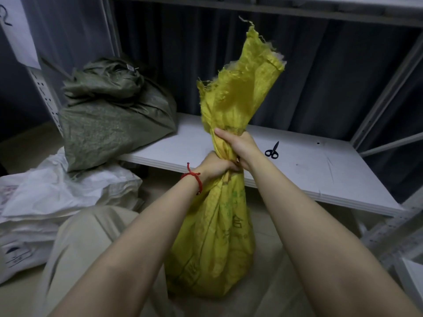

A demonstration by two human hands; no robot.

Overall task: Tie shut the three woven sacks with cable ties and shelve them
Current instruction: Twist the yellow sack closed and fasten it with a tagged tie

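A yellow woven sack [212, 243] stands upright on the floor between my knees, its neck gathered and its frayed mouth sticking up. My left hand [216, 167], with a red string on the wrist, grips the neck low down. My right hand [238, 146] grips the neck just above it. A green woven sack [109, 124] lies on the left end of the white shelf board [320, 175]. A white woven sack [45, 202] lies on the floor at the left. No cable tie shows.
Black scissors [272, 151] lie on the shelf board right of the yellow sack. Grey metal shelf uprights [389, 97] stand at the right, another shelf runs overhead, and a dark curtain hangs behind. My knee in beige trousers [87, 243] is at lower left.
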